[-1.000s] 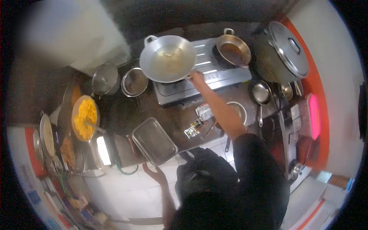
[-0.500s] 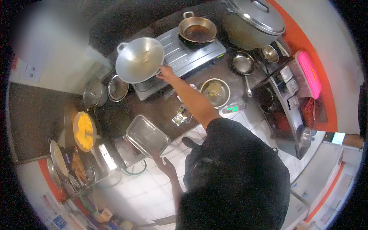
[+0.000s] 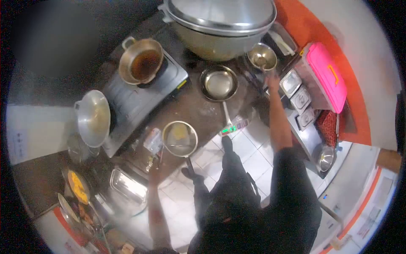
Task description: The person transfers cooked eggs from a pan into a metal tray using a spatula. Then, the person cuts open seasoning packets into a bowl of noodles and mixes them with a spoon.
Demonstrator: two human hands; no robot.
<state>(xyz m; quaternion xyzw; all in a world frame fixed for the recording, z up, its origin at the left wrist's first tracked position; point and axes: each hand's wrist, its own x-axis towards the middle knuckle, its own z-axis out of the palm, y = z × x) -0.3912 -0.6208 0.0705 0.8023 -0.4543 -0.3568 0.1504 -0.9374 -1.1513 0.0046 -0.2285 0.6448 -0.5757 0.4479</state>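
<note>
Dark counter [image 3: 198, 108] crowds frying pan [image 3: 218, 83] beside right hand [image 3: 272, 79] near small bowl [image 3: 262, 56].

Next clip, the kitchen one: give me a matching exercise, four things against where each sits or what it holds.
Things:
1. pink-lidded box
2. wok
3. small pot
4. right hand

Places or states:
A. on the stove's far burner, dark liquid inside
B. on the stove's near burner, tilted
C. by the orange wall
D. reaching at the small steel bowl

Pairs: 1-C, 2-B, 3-A, 4-D
</note>
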